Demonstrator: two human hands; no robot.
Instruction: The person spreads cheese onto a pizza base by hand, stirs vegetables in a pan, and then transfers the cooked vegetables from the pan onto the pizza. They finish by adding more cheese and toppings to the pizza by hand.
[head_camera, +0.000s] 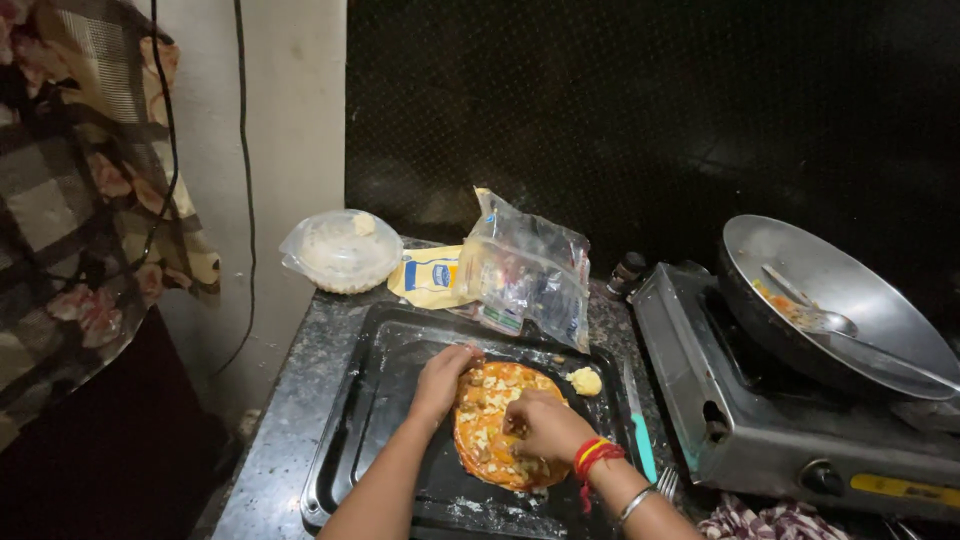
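A small round pizza (487, 410) with orange sauce and pale cheese cubes lies on a black baking tray (380, 400). My left hand (443, 378) rests on the pizza's left edge, fingers curled over the crust. My right hand (545, 424), with a red thread and a metal bangle at the wrist, presses its fingertips into the toppings at the pizza's middle. A small lump of pale cheese (585, 381) sits on the tray just right of the pizza.
A plastic-wrapped bowl (342, 250), a yellow packet (430, 276) and a clear plastic bag (525, 268) stand behind the tray. A gas stove (770, 410) at right carries a metal pan (840, 300) with a spoon. A teal-handled knife (640, 430) lies beside the tray.
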